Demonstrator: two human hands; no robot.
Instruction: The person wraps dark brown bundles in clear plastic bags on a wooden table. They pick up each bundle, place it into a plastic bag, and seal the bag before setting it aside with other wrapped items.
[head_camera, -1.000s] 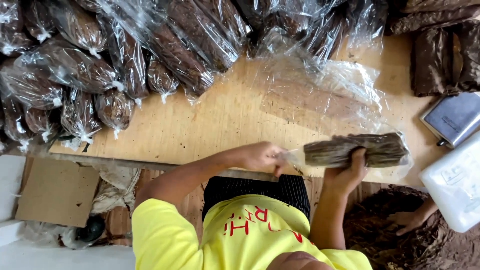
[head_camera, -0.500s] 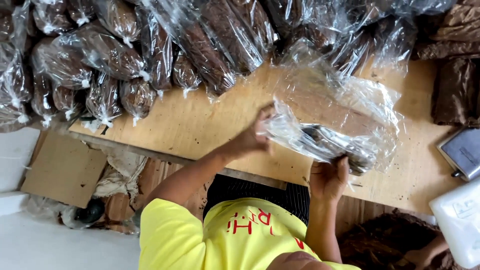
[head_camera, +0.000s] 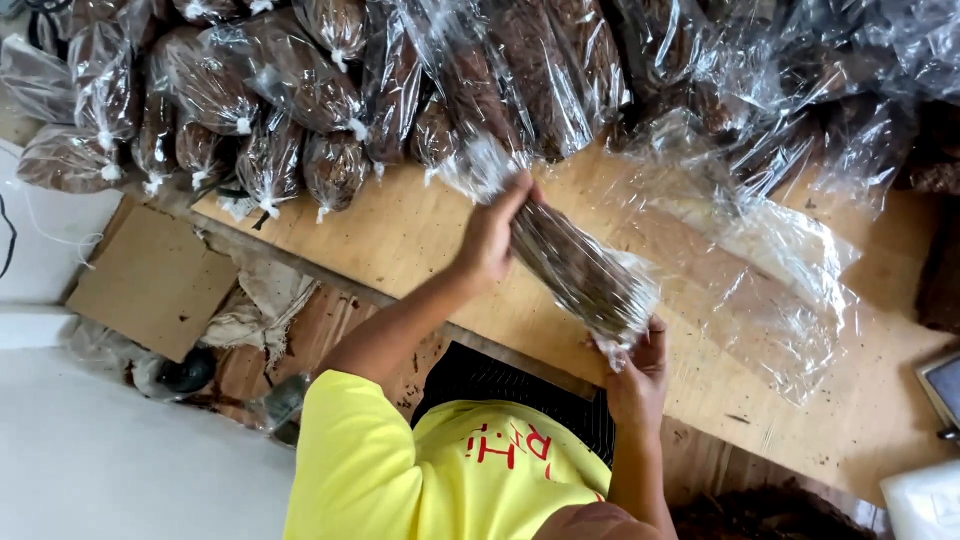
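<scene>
Fingers of your left hand pinch the bag's gathered neck while your right hand grips its bottom end, holding the bundle slantwise over the wooden table. You look mid-bagging: brown dried leaves, packed long, in crinkly clear plastic. Closing the neck probably wants a firm twist.

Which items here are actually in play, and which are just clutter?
In play:
- left hand gripping the bag's top
- right hand at its lower end
- clear bag of brown leaves

Lying about:
- tied bags pile
- loose plastic sheet
- cardboard piece
- wooden table
</scene>
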